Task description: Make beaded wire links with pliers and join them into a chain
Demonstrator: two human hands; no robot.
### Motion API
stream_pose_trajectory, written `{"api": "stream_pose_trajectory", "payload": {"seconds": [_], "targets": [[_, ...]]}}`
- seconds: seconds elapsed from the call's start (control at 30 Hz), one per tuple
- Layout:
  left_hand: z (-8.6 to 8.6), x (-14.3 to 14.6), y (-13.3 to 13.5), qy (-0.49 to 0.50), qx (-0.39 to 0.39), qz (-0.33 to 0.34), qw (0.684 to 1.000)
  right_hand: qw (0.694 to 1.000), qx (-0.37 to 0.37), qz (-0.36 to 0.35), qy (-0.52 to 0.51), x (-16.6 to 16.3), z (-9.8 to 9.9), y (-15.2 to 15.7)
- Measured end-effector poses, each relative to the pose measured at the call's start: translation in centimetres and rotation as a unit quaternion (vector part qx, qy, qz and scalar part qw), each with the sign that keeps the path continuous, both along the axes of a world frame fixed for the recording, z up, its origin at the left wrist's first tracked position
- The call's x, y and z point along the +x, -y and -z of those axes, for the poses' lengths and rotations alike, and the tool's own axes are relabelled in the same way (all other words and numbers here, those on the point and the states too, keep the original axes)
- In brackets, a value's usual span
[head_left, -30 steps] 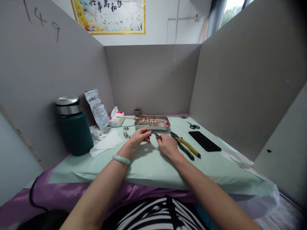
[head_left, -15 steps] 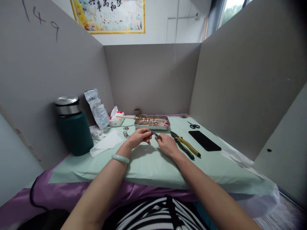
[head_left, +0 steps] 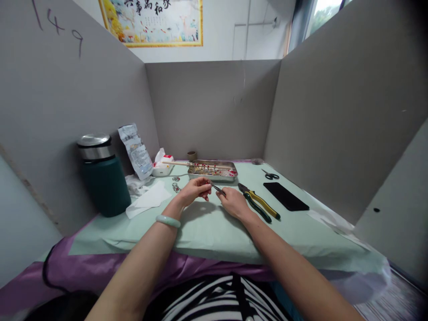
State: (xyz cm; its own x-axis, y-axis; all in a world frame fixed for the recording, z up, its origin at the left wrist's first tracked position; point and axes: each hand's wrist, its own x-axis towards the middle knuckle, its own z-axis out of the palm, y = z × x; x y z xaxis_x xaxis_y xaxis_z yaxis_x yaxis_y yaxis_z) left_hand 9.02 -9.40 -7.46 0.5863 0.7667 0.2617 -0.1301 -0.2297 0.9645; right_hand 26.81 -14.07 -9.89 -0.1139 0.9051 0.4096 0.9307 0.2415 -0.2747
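Right hand (head_left: 234, 203) holding tool (head_left: 219, 189), pliers (head_left: 264, 204) alongside

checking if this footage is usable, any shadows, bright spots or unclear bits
Head view: soft shadow on the green cloth below the left hand; window bright, upper right corner dark; tool in the right hand visible, but what the left hand pinches too small to identify.

Pale green bangle (head_left: 168, 221) — smooth, round — on left forearm (head_left: 140, 258); striped black-and-white clothing (head_left: 207, 305)
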Motion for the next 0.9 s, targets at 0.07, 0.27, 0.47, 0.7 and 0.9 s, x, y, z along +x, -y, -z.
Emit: {"api": "stream_pose_trajectory", "payload": {"seconds": [0.07, 0.27, 0.47, 0.7, 0.9], "targets": [[0.01, -0.03, -0.08, -0.005, 0.007, -0.002, 1.000, 1.000, -0.008, 0.002, 0.001, -0.04, -0.08, 0.04], [0.17, -0.06, -0.33, -0.030, 0.012, -0.006, 0.999, 0.999, -0.035, 0.008, -0.004, -0.12, -0.24, 0.11], [0.05, 0.06, -0.14, -0.044, 0.029, -0.016, 0.998, 0.998, -0.059, 0.003, -0.002, -0.12, -0.27, 0.03], [-0.21, 0.27, 0.15, -0.069, 0.060, -0.030, 0.995, 0.998, -0.070, 0.002, -0.001, -0.10, -0.34, 0.01], [-0.13, 0.32, -0.09, -0.087, 0.089, -0.058, 0.991, 0.996, -0.089, 0.011, -0.006, -0.18, -0.33, -0.08]]}}
